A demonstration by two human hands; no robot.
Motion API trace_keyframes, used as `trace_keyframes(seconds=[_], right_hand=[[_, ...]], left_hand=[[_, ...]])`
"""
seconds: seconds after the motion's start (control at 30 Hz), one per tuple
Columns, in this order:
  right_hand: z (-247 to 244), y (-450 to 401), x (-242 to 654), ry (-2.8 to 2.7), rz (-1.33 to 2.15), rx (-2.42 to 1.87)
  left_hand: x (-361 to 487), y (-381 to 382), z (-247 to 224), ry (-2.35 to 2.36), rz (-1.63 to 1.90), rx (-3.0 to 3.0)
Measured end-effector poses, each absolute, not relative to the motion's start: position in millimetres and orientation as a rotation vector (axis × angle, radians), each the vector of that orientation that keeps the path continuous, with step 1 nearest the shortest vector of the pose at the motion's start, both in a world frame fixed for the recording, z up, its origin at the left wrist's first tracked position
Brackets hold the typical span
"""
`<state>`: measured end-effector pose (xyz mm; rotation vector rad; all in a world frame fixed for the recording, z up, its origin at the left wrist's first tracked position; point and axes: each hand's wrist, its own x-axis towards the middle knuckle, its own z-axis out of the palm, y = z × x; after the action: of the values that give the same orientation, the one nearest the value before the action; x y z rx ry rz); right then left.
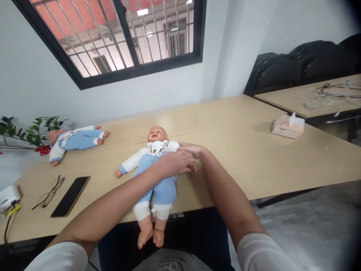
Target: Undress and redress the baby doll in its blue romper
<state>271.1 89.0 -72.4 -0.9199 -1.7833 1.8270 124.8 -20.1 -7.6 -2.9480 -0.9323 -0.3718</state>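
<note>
A baby doll [163,187] lies on its back in front of me, in a white and blue outfit with an elephant face on the chest. Its feet stick out past the table's near edge. My left hand [177,162] reaches across the doll's body, with bent fingers around the doll's arm on the right. Over the upper part of that same arm my right hand [192,149] is closed, its fingers partly hidden. The doll's small hand shows just below my hands. Its other arm lies stretched out to the left on the table.
A second baby doll [81,140] lies at the back left beside a green plant [39,130]. Glasses [50,192] and a black phone [71,196] rest at left, near a white device [9,197]. A tissue pack [288,126] stands on the table [239,150] at right.
</note>
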Motion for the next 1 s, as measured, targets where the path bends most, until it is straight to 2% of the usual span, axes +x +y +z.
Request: trace_keyframes(seconds=[0.13, 0.3, 0.37, 0.47, 0.53, 0.63, 0.67, 0.73, 0.87, 1.0], right_hand=[[-70.6, 91.3, 271.8, -1.920, 1.659, -0.988], [-62.2, 90.0, 266.2, -2.174, 1.241, -1.096], [-54.0, 79.1, 260.1, -2.237, 1.024, -1.192], [-37.6, 35.4, 244.2, -2.219, 0.485, -1.342], [-29.5, -13.8, 230.0, -2.179, 0.272, -1.230], [-28.0, -99.6, 210.8, -2.489, 0.455, -0.580], [-30.2, -125.4, 206.6, -2.677, 0.438, -0.335], [-37.9, -165.5, 202.8, -2.823, 0.280, -0.131], [-63.5, -198.2, 206.1, -2.795, -0.053, -0.328], [-85.1, -202.8, 208.9, -2.682, -0.135, -0.552]], left_hand=[[88.1, -57.8, -0.6, -1.064, -0.525, -2.957], [-10.5, -135.1, -28.1, -1.573, -1.068, -2.517], [-44.4, -170.3, -52.4, -1.757, -1.091, -2.401], [-70.4, -211.3, -84.5, -1.886, -0.987, -2.396], [-70.1, -224.0, -96.9, -1.893, -0.886, -2.443], [-54.1, -221.5, -102.9, -1.912, -0.766, -2.420], [-47.6, -217.2, -103.1, -1.909, -0.731, -2.409], [-36.0, -207.8, -102.8, -1.881, -0.663, -2.389], [-20.7, -198.0, -101.9, -1.821, -0.745, -2.297], [-12.6, -199.7, -101.5, -1.830, -0.945, -2.226]])
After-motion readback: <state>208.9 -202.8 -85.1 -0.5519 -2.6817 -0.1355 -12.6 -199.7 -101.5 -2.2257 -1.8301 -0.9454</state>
